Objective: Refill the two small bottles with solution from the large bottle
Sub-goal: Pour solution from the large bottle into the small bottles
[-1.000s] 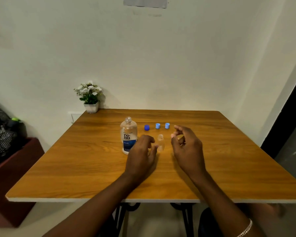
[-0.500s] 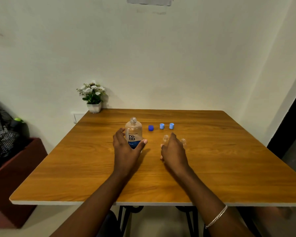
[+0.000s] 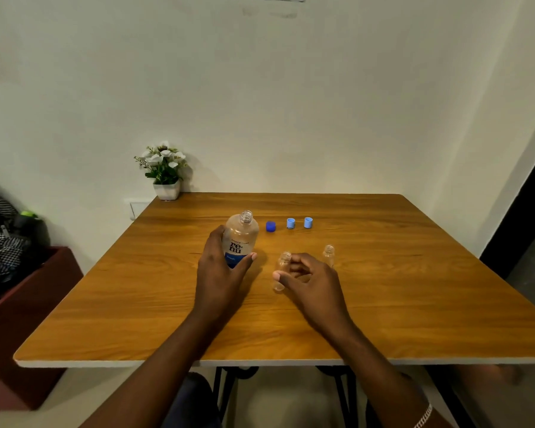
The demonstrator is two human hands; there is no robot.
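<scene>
The large bottle (image 3: 241, 239) stands uncapped near the middle of the surface (image 3: 414, 288). My left hand (image 3: 220, 273) grasps its lower body, fingers (image 3: 216, 239) wrapped round the label. Just right of it, my right hand (image 3: 309, 279) pinches 1 small bottle (image 3: 282, 270), open-necked and slightly tilted. The other small bottle (image 3: 328, 254) stands just beyond that hand. Farther back lie 1 dark blue cap (image 3: 270, 226) and 2 light blue caps (image 3: 291, 223) (image 3: 308, 222). A potted plant (image 3: 166, 171) sits at the far left corner.
</scene>
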